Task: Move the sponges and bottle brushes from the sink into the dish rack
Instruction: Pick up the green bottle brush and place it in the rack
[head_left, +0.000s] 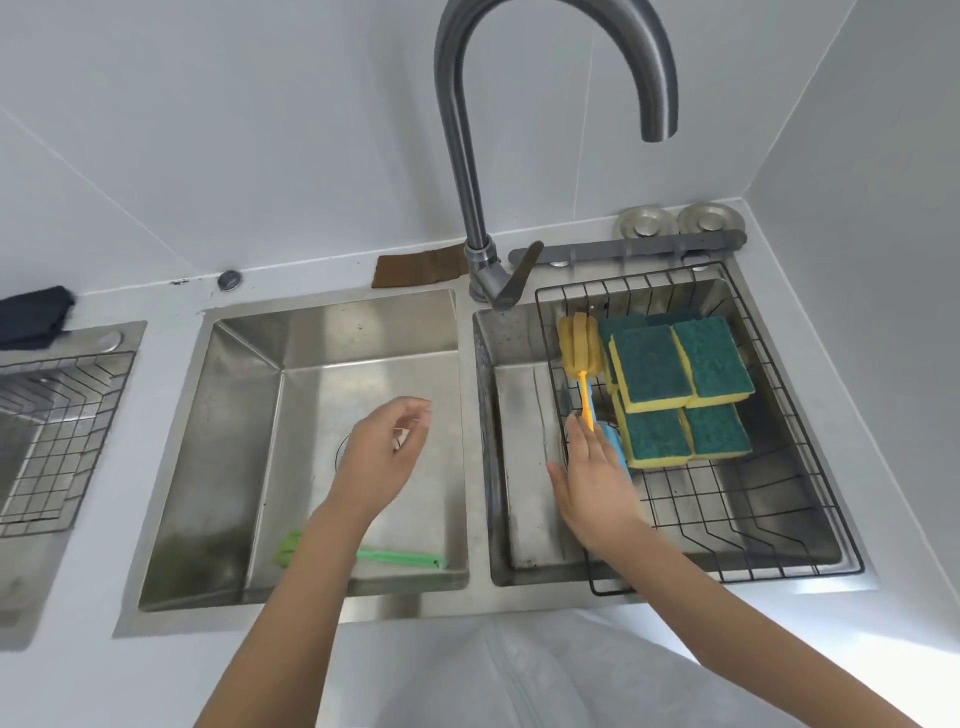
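Several green-and-yellow sponges (680, 387) lie stacked in the black wire dish rack (779, 519) over the right basin. A yellow bottle brush (579, 353) lies in the rack to their left, handle toward me. My right hand (592, 467) rests flat at the rack's left side, fingers straight, touching a blue brush (615, 447) that it mostly hides. My left hand (384, 452) hovers over the left basin (249, 467) with loosely curled fingers and holds nothing. A green bottle brush (395, 557) lies at that basin's front edge, partly hidden by my left forearm.
A tall curved steel faucet (467, 156) rises between the basins. Two metal drain plugs (675, 221) sit at the back right. A second wire rack (57, 431) and a dark cloth (34, 314) are at far left. A brown patch (415, 267) lies behind the left basin.
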